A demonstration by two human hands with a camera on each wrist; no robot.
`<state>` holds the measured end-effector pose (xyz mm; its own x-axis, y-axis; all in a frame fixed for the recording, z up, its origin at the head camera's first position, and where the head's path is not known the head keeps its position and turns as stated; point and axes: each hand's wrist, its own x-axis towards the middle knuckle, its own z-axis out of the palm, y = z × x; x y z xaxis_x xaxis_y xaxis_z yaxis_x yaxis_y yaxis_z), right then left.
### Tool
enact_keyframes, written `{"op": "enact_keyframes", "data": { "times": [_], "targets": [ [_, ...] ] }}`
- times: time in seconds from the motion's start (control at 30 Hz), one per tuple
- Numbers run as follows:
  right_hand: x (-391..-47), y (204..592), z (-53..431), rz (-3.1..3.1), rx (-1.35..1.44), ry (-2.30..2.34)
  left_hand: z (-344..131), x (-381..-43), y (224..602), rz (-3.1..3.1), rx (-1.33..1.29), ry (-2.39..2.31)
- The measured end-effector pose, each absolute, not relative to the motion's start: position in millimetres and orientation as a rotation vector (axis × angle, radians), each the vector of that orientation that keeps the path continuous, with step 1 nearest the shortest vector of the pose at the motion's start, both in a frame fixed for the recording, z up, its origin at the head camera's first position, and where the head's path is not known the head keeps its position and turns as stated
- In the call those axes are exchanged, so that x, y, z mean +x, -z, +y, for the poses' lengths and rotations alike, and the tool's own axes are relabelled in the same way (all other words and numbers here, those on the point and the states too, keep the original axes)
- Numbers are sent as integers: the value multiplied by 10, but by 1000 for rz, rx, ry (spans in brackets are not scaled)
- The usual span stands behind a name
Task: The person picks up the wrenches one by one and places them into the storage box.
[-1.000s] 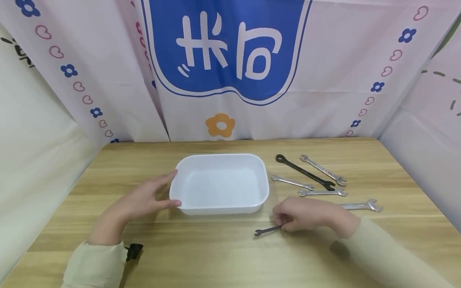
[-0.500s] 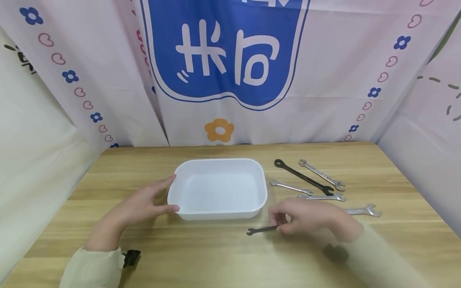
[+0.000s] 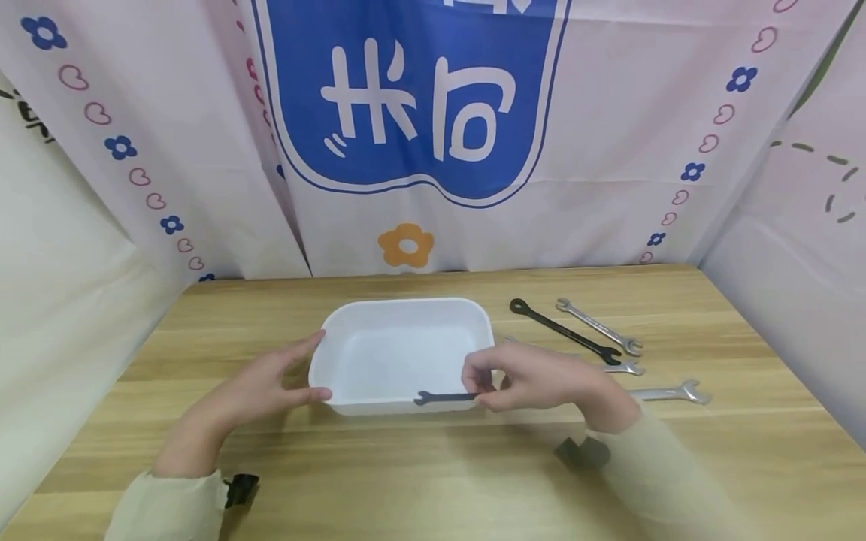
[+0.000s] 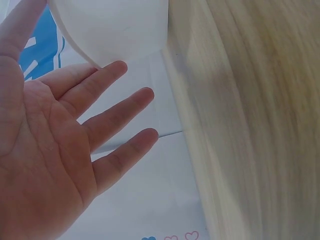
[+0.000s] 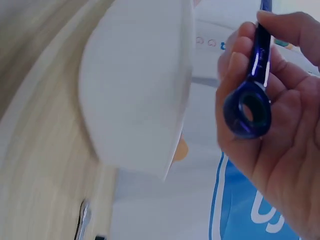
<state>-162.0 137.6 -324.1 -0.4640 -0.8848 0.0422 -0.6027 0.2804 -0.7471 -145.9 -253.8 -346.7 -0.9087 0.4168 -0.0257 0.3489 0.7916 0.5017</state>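
Observation:
A white rectangular plastic basin (image 3: 399, 361) stands on the wooden table with nothing in it. At its left end my left hand (image 3: 260, 383) rests thumb and index finger against the rim; in the left wrist view the other fingers (image 4: 122, 112) spread out away from the basin wall (image 4: 115, 30). My right hand (image 3: 534, 376) pinches a small dark combination wrench (image 3: 443, 398) between thumb and fingers, over the basin's front right rim. The right wrist view shows its closed ring end (image 5: 247, 110) pointing back past the palm; the open end points left in the head view.
Right of the basin lie a black wrench (image 3: 564, 328) and several silver ones, among them a double open-end wrench (image 3: 598, 325) and a larger wrench (image 3: 673, 394). My right hand and forearm partly cover some. A printed cloth (image 3: 325, 233) hangs behind the table (image 3: 379, 481).
My right hand has carried the small wrench left and up from the table in front to the basin's rim. The left hand stays at the basin's left end.

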Motion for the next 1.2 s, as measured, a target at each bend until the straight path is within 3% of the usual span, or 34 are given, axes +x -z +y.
{"op": "enact_keyframes", "data": {
  "times": [0.53,1.2],
  "targets": [
    [-1950,3293,898,2166,-1322,1171,-2560,-1443,3462,2862,583,-760],
    [-2092,3611,583,2093,-1028,1080,-2545,-1421,3457,2847,570,-781]
  ]
}}
